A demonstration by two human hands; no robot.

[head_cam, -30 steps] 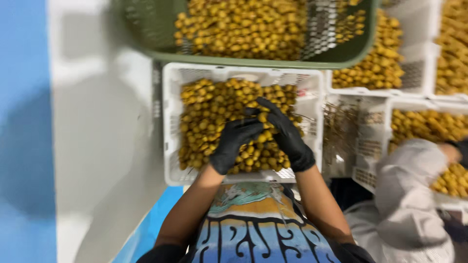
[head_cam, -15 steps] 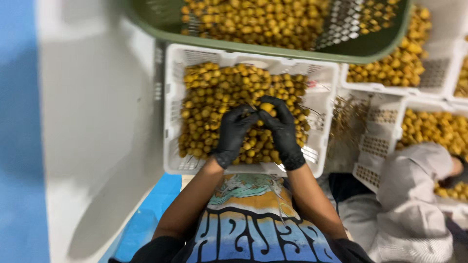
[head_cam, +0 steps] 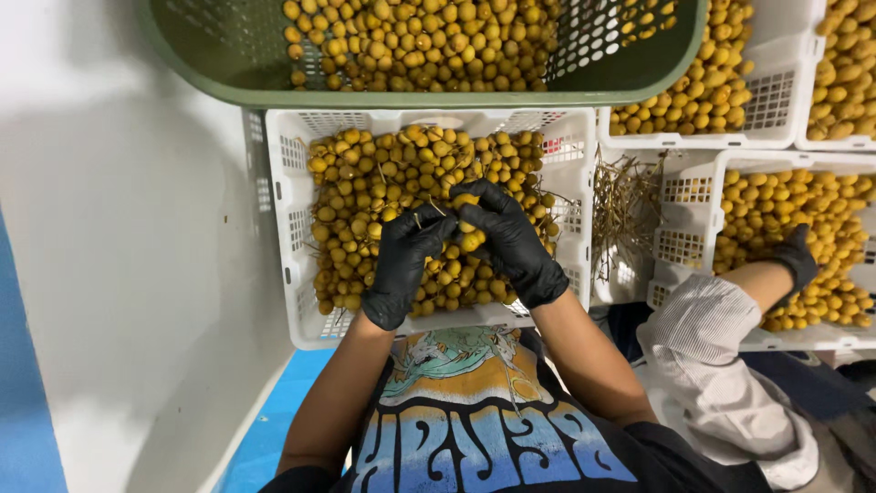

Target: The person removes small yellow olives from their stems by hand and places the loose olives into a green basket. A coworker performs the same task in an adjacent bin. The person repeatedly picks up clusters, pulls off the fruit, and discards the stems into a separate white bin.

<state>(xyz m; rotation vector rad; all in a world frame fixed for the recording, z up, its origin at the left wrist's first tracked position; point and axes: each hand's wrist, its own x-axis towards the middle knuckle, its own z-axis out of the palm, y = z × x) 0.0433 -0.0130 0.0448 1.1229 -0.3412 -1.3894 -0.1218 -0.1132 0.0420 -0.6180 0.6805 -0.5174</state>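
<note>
A: Both hands are in black gloves, close together over the middle of the crate. The left hand [head_cam: 408,265] has its fingers curled in, and thin stems poke out above its fingertips.

B: And the right hand [head_cam: 511,239]?

A: Its fingers are bent round a yellow fruit [head_cam: 466,200] at the top, with more of the same fruit showing between the two hands. The fingertips of both nearly meet there, so they're pinching a small cluster between them. Whether each hand has a firm grip of its own I can't tell.

B: What's under them?

A: A white slotted crate [head_cam: 285,228], heaped with small round yellow fruit [head_cam: 365,210], many with bits of dry stem attached. The held fruit sits just above that heap, dead centre.

B: Further out?

A: Beyond the hands, a green basket [head_cam: 182,55] full of the same fruit overlaps the crate's far rim. To the right of the right hand, a white bin [head_cam: 675,196] holds a tangle of bare brown stems [head_cam: 625,205].

B: Someone else there?

A: Yes, farther right, a co-worker's gloved hand [head_cam: 796,258] in a pale striped sleeve [head_cam: 703,329] rests in another white crate [head_cam: 776,162] of fruit. To the left of the left hand there's a plain white surface [head_cam: 119,274].
</note>
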